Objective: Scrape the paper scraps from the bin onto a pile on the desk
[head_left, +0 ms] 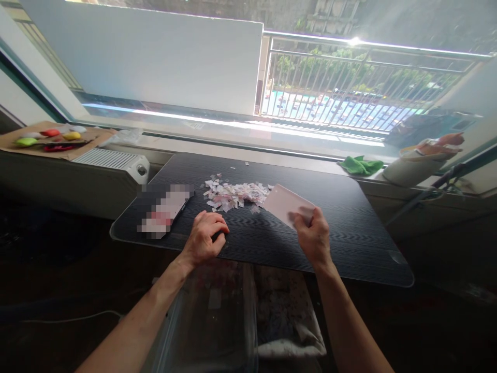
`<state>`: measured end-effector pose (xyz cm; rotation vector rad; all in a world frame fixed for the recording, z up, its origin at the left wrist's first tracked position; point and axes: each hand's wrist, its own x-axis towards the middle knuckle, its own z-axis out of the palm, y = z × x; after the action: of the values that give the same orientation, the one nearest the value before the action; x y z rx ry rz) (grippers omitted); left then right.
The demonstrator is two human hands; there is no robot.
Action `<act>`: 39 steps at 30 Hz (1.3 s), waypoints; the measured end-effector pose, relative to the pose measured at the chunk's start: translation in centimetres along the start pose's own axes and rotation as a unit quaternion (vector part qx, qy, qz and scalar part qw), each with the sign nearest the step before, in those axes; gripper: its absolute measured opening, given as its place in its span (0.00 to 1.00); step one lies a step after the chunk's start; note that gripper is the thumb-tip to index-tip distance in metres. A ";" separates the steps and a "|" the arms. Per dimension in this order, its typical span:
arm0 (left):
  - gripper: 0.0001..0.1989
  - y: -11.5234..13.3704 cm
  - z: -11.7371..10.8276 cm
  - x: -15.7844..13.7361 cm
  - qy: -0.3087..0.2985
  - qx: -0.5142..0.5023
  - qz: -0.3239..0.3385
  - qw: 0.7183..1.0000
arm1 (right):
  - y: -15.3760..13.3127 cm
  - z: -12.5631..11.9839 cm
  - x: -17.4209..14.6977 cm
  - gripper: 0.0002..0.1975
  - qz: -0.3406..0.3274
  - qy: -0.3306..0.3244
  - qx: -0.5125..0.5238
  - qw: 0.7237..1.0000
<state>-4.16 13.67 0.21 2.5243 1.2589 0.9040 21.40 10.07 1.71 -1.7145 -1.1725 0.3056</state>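
Note:
A loose pile of small paper scraps, white and pale pink, lies on the dark wood-grain table. My right hand grips a flat, pale pink rectangular card, thumb on its upper face. The card is tilted, and its far left end reaches the pile's right edge. Near the table's front edge, my left hand rests with loosely curled fingers. A gap shows between its thumb and forefinger, with nothing visible in it. The pile lies just beyond this hand.
A blurred-out, phone-like object lies on the table's left. Below the front edge stand a clear plastic bin and a pale cloth-like bag. A green cloth and a pale container sit on the windowsill, and a white radiator stands left.

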 end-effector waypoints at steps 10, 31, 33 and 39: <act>0.07 0.0 0.0 0.0 0.000 -0.002 -0.003 1.000 | -1.6 1.4 0.1 0.14 -0.016 -0.050 0.029 0.998; 0.05 0.2 -0.1 -0.1 0.093 0.013 -0.060 0.994 | -5.3 5.3 -0.1 0.10 -0.090 -0.161 0.019 0.983; 0.05 0.2 0.0 -0.1 0.095 0.014 -0.066 0.993 | -5.0 4.3 -0.6 0.10 -0.079 -0.183 0.007 0.980; 0.06 0.4 0.0 -0.1 0.098 0.021 -0.068 0.993 | -3.8 0.9 -1.5 0.13 -0.025 -0.162 0.032 0.986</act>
<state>-3.99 13.35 0.35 2.3928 1.5019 1.1260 17.98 9.52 4.00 -1.6153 -1.4224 0.6015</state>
